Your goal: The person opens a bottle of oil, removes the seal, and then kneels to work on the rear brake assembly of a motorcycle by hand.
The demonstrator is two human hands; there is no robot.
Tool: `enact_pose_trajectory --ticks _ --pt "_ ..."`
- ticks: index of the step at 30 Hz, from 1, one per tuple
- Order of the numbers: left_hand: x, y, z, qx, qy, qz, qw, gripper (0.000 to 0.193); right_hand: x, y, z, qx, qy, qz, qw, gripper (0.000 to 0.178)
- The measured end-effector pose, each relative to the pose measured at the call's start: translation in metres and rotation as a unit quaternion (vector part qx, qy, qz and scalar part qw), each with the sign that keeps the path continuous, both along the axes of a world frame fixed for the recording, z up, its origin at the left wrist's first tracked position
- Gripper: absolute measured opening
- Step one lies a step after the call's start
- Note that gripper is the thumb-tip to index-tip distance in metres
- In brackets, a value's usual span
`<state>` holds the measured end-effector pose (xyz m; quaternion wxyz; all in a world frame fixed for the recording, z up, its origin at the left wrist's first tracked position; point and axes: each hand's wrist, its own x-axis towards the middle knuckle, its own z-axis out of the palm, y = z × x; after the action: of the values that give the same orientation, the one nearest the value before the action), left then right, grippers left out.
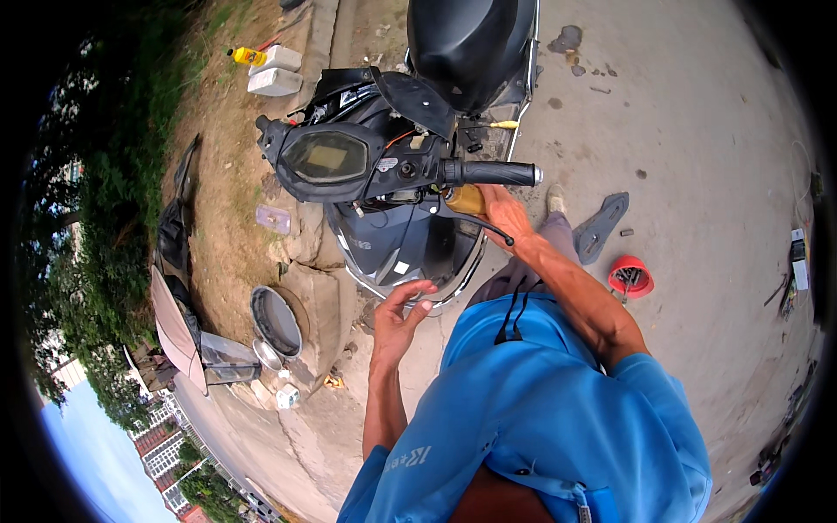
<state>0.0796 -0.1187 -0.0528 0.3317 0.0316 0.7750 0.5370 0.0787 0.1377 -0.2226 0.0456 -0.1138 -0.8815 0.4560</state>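
In front of me stands a dark scooter (388, 240) with its handlebar cover and display (330, 161) loosened and wires showing. My right hand (507, 216) is below the black handlebar grip (497, 173), beside the brake lever (484, 227). Its fingers close on a yellow-brown object (465, 200) whose kind I cannot make out; the fingertips are partly hidden. My left hand (401, 324) hangs in the air near the scooter's front edge, thumb and fingers apart, holding nothing. A yellow-handled tool (504, 125) lies on the footboard.
A red bowl (631, 276) of small metal parts and a grey plastic panel (602, 228) lie on the concrete to the right. At left are a round basin (276, 322), a folded umbrella (174, 322), and white blocks (275, 80) with a yellow bottle (248, 57).
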Motion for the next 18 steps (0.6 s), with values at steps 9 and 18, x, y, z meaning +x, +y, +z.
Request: enact_pose_trajectory --ticks 9,18 --pt "0.002 -0.003 -0.003 0.012 0.002 -0.001 1.000 0.035 0.003 0.000 0.008 -0.011 0.002 -0.005 1.000 0.061" --pt "0.000 0.003 -0.003 0.019 -0.012 0.033 0.999 0.036 0.026 -0.011 0.007 0.011 0.026 -0.007 1.000 0.061"
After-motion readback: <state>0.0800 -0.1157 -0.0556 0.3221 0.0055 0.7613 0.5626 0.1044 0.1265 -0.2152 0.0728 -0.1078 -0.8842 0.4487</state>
